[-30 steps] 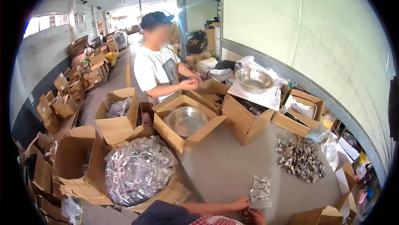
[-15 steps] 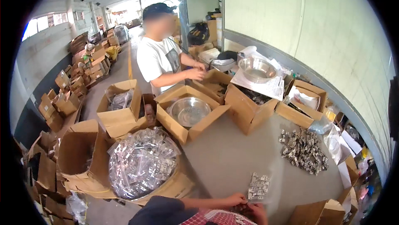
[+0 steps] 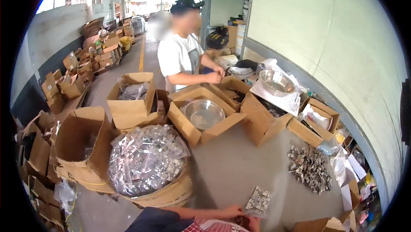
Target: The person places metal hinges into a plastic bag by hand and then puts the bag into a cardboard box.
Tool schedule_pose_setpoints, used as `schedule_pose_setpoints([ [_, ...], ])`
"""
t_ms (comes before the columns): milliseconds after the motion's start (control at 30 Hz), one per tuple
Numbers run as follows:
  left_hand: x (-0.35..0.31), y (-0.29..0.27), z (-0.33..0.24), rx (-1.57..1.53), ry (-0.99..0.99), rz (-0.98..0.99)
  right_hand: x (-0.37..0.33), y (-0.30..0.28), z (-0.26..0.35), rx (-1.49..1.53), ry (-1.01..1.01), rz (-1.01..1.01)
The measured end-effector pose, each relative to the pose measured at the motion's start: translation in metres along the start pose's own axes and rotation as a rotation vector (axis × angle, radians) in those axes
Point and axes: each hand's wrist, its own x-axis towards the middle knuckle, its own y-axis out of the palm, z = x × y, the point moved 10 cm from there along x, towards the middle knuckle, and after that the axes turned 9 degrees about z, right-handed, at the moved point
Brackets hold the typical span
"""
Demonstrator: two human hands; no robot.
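Observation:
At the lower edge, my left hand (image 3: pixel 232 211) and my right hand (image 3: pixel 254 222) are close together. Their fingers are closed around small dark pieces (image 3: pixel 241 220) that I cannot make out, partly cut off by the picture's edge. Just beyond them is a clear plastic bag (image 3: pixel 258 200) of flat silvery metal parts, its near edge next to my fingers. A loose pile of similar metal parts (image 3: pixel 310 170) is spread on the grey tabletop (image 3: pixel 227 163) farther right.
At left, a large heap of filled clear bags (image 3: pixel 147 159) stands beside an open carton (image 3: pixel 81 146). Across the table are a carton with a steel bowl (image 3: pixel 204 114) and another steel bowl (image 3: pixel 276 82). A person in a white shirt (image 3: pixel 180 58) stands behind the cartons.
The view has tilted up and turned slightly left. My hands stay close together beside the bag of metal parts. The person opposite keeps both hands together above a carton.

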Motion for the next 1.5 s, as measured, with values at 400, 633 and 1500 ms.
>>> schedule_pose_setpoints([
  [400,-0.029,-0.007,-0.015,-0.203,-0.002,-0.068,-0.027,0.009,-0.026,1.267,0.675,-0.374],
  [633,-0.044,-0.025,-0.015,0.219,-0.047,-0.163,-0.077,-0.022,0.001,1.213,0.724,-0.651],
  [1500,-0.090,-0.014,-0.127,-0.952,0.059,0.121,-0.042,-0.118,0.187,0.459,0.381,-0.088],
])
